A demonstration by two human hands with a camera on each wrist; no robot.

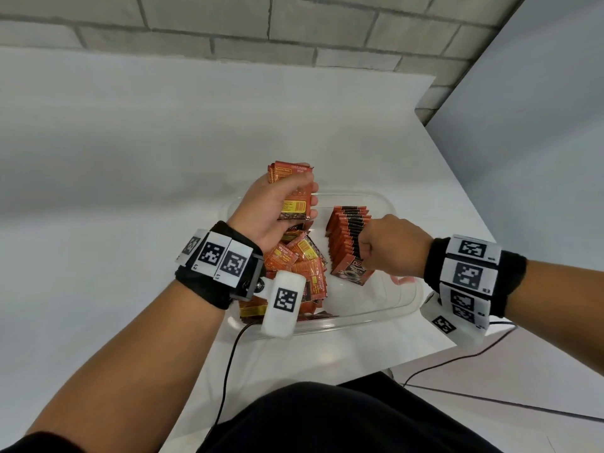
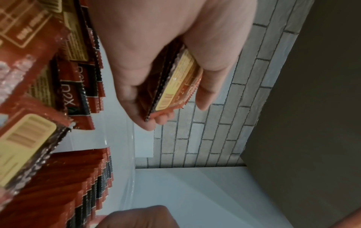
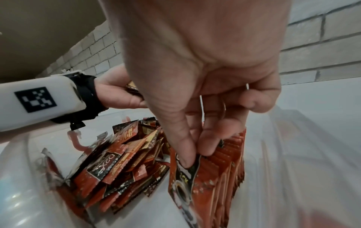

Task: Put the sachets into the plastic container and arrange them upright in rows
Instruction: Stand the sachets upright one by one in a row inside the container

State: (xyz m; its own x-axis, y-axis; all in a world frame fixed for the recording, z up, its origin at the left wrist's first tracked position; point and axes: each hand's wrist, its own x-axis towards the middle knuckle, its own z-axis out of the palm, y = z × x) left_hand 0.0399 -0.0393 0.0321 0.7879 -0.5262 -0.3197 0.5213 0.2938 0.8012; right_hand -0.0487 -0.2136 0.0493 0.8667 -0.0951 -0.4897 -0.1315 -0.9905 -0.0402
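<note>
Sachets in three groups, all within or above the clear plastic container point(image 1: 385, 204) at centre frame in the head view. (a) An upright row of sachets point(image 1: 348, 238), red with dark tops, runs along the container's right half, leaning slightly toward the upper left. (b) A loose heap of sachets point(image 1: 295, 259) lies jumbled in the left half, faces at all angles. (c) A small squared stack of sachets point(image 1: 292, 191) is held above the container's far-left rim.

The left hand point(image 1: 271, 207) curls round the stack, thumb on one face and fingers on the other, palm toward the camera. The right hand point(image 1: 390, 243) reaches down at the near end of the row; the right wrist view shows its thumb and fingertips point(image 3: 184, 158) pinching the top edge of the frontmost sachet point(image 3: 185, 182), the remaining fingers loosely curled.

Step in hand, as judged: building the first row, with the right hand steadying or seating the front sachet while the left brings a fresh batch. The heap shows that much of the task remains.

The next move calls for lowering the stack on edge against the row's near end, faces aligned with the row, and keeping the row braced so that it does not fan out or topple.

The container rests on a white table point(image 1: 130, 158) near its right edge; a grey brick wall point(image 1: 228, 24) fills the top of the frame. Both wrists carry black bands with coded marker tiles.
</note>
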